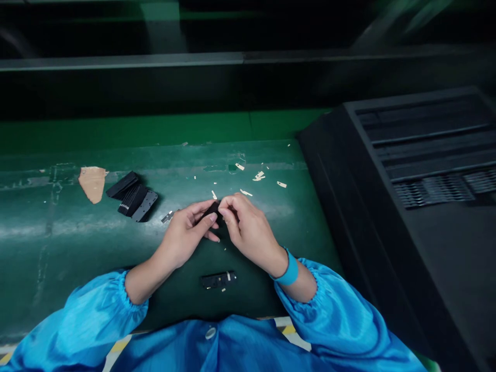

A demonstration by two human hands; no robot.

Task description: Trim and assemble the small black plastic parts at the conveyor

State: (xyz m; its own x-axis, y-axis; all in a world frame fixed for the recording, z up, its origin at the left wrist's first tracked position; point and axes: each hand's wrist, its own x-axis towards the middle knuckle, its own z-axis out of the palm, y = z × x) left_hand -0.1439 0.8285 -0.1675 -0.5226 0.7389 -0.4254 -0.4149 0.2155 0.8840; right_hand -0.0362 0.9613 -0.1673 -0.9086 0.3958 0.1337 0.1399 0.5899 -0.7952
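Observation:
My left hand (188, 227) grips a small black plastic part (212, 209) between thumb and fingers, above the green mat. Close against it, my right hand (246, 222) has its thumb and index finger pinched together at the part's right end. Whatever lies in that pinch is too small or hidden to make out. Nearer to my body, another black part (219, 279) with a pale strip on it lies flat on the mat. Just left of my left hand is a small silvery piece (167, 216).
Several black parts lie in a pile (134, 199) at the left, beside a torn piece of brown cardboard (93, 183). Pale scraps (259, 176) are scattered beyond my hands. A large black tray (387, 232) holding rows of dark parts rises along the right side of the green mat (96, 243).

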